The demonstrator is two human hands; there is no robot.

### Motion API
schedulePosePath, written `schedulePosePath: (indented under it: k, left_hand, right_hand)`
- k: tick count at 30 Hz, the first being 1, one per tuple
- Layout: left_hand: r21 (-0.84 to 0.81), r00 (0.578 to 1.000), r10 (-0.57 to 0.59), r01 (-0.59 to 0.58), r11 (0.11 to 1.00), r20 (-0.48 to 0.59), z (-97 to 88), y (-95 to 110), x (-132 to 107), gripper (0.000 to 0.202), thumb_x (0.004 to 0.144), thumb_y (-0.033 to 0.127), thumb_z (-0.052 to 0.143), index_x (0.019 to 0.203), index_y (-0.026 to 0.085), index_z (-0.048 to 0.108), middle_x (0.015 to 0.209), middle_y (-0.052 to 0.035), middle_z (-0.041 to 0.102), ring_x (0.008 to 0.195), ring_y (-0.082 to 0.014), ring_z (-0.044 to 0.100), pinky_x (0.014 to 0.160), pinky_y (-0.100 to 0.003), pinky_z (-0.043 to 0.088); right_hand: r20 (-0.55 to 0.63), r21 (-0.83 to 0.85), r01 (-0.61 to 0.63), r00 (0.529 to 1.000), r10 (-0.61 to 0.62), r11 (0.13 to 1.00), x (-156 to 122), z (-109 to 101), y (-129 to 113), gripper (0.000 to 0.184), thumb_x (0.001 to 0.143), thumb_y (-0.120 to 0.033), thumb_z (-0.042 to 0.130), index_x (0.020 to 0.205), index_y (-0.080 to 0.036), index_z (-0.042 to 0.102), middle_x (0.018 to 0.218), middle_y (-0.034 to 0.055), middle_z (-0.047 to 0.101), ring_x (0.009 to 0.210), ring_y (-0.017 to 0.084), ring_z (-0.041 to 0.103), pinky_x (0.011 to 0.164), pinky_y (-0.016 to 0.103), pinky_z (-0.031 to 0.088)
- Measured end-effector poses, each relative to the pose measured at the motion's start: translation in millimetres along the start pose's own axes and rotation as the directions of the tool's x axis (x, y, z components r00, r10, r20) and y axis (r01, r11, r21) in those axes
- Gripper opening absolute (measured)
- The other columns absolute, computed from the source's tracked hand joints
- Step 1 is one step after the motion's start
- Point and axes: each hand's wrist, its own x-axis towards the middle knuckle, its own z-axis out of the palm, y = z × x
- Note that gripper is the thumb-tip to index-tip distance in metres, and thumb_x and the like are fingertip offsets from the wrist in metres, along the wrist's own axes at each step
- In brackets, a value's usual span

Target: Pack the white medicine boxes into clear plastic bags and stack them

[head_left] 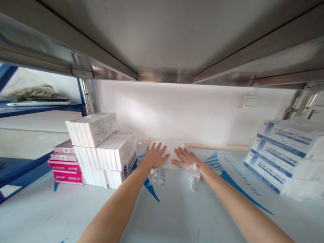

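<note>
Both arms reach far in over the shelf toward the back wall. My left hand lies with fingers spread on the left part of a white package in clear plastic wrap. On its right part rests my right hand, fingers also spread out flat. Crumpled loose plastic hangs from the package below the right hand, and another crumpled bit sticks out under the left wrist. The contents of the package cannot be made out.
Stacked white boxes stand to the left beside a pile of pink boxes. Plastic-wrapped white and blue boxes are stacked at the right. A metal shelf hangs low overhead. Blue-printed film covers the shelf surface.
</note>
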Motion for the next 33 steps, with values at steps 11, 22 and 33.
schedulePosePath:
  k: [11, 22, 33]
  left_hand:
    - [-0.121, 0.988, 0.095, -0.109, 0.987, -0.119, -37.7, 6, -5, 0.060, 0.100, 0.060, 0.021, 0.151, 0.034, 0.039, 0.164, -0.0025, 0.024, 0.153, -0.0341, 0.010, 0.120, -0.061, 0.009]
    - [0.001, 0.804, 0.543, -0.560, 0.829, -0.241, -56.0, 81, -109, 0.040, 0.100, 0.031, 0.041, 0.136, 0.027, 0.058, 0.131, -0.0047, 0.066, 0.129, -0.0252, 0.052, 0.116, -0.042, 0.034]
    - [-0.052, 0.777, 0.584, -0.610, 0.791, -0.234, -6.6, 205, -127, 0.050, 0.095, 0.028, 0.044, 0.144, 0.018, 0.048, 0.140, -0.0137, 0.056, 0.140, -0.0348, 0.039, 0.113, -0.052, 0.039]
  right_hand:
    - [-0.482, 0.324, 0.216, 0.875, -0.036, 0.921, -22, -8, 11, 0.053, 0.103, -0.043, 0.024, 0.138, -0.020, 0.056, 0.145, 0.0099, 0.056, 0.140, 0.022, 0.045, 0.116, 0.040, 0.033]
    - [-0.525, 0.159, 0.468, 0.786, -0.327, 0.869, -135, -23, 5, 0.034, 0.093, -0.035, 0.058, 0.125, -0.028, 0.066, 0.136, 0.0063, 0.063, 0.134, 0.025, 0.050, 0.114, 0.045, 0.036]
    - [-0.706, 0.262, 0.240, 0.708, 0.016, 0.935, -231, -23, 57, 0.027, 0.082, -0.022, 0.053, 0.104, -0.022, 0.070, 0.109, 0.0079, 0.074, 0.104, 0.025, 0.067, 0.096, 0.041, 0.051]
